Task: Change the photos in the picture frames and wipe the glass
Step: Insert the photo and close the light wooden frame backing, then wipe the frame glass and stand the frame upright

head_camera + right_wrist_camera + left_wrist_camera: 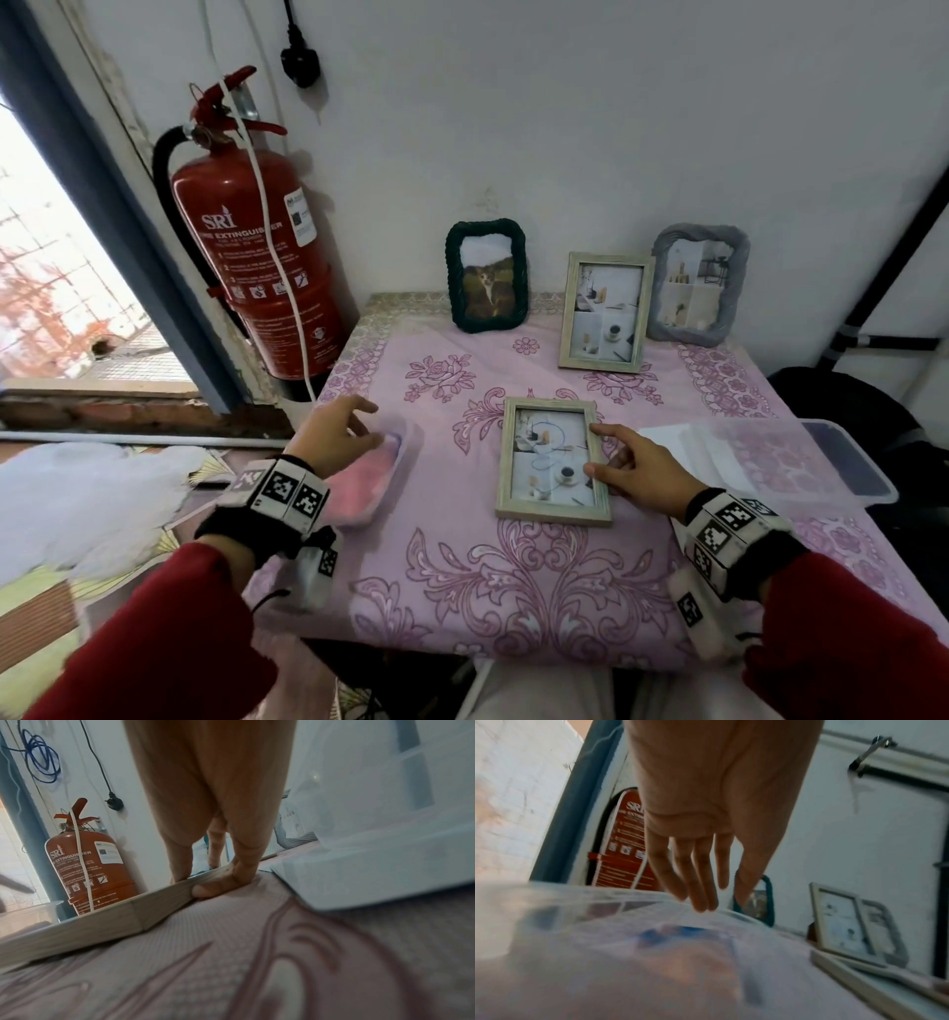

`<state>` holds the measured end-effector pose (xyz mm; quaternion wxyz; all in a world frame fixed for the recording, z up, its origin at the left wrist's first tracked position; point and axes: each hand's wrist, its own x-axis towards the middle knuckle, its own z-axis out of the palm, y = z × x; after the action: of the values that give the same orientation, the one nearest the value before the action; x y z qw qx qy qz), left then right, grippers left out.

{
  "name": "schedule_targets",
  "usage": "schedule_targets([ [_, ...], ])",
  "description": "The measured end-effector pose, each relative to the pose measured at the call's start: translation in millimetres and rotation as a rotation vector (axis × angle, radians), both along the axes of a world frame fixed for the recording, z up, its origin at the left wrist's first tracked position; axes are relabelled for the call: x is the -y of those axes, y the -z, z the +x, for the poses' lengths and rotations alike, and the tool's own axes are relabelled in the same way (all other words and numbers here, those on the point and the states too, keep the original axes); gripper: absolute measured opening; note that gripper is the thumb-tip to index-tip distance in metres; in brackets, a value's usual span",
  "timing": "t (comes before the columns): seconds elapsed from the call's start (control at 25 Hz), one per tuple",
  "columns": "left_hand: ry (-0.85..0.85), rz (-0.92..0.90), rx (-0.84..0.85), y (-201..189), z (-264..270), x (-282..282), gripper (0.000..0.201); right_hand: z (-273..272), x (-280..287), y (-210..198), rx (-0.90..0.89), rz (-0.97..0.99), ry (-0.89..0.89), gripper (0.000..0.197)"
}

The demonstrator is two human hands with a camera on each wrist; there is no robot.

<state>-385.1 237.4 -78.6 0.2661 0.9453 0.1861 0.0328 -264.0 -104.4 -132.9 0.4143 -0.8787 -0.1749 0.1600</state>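
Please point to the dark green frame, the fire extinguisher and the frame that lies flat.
dark green frame (486, 276), head view, cat photo.
fire extinguisher (246, 246), head view, red body.
flat wooden frame (551, 512), head view, bottom rail.

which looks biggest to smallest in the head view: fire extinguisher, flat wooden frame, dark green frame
1. fire extinguisher, clearly largest.
2. flat wooden frame under the right hand.
3. dark green frame.
The flat frame lies nearer the camera, so its lead over the green one is unsure.

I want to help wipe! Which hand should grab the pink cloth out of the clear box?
Left, probably. The left hand hovers open right over the clear plastic box holding the pink cloth, while the right hand rests on the flat-lying pale wooden picture frame, steadying it.
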Motion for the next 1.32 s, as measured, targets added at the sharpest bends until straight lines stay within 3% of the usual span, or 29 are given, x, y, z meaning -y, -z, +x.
schedule_targets([
  [0.12,0.097,0.163,-0.301,11.1,-15.2,-14.5,0.054,-0.4,-0.5,0.4,-0.009,0.014,0.001,0.059],
  [0.32,0.103,0.208,-0.255,22.4,-18.2,-12.1,0.055,-1.9,-1.2,-1.2,-0.045,0.051,0.002,0.058],
  [0.56,-0.012,0.161,-0.017,20.2,-20.5,-13.3,0.039,-2.9,-1.6,-1.5,-0.046,0.048,-0.008,0.058],
  [0.72,-0.08,0.05,0.319,-6.9,-9.0,6.6,0.042,-2.2,-1.1,-0.8,-0.053,0.051,-0.002,0.058],
  [0.8,-0.045,0.055,0.456,-21.8,1.8,26.3,0.043,-2.0,-1.3,-0.6,-0.056,0.046,-0.002,0.059],
  [0.88,0.022,0.011,0.48,-29.5,14.5,52.7,0.044,-2.2,-1.2,-1.1,-0.051,0.03,-0.009,0.059],
  [1.16,0.22,-0.12,0.184,3.1,61.9,145.9,0.048,-4.0,-2.4,-4.5,-0.076,0.048,-0.008,0.054],
  [1.32,0.403,0.094,-0.141,26.9,70.8,171.0,0.043,-5.2,-4.1,-3.3,-0.116,0.138,0.026,0.041],
])
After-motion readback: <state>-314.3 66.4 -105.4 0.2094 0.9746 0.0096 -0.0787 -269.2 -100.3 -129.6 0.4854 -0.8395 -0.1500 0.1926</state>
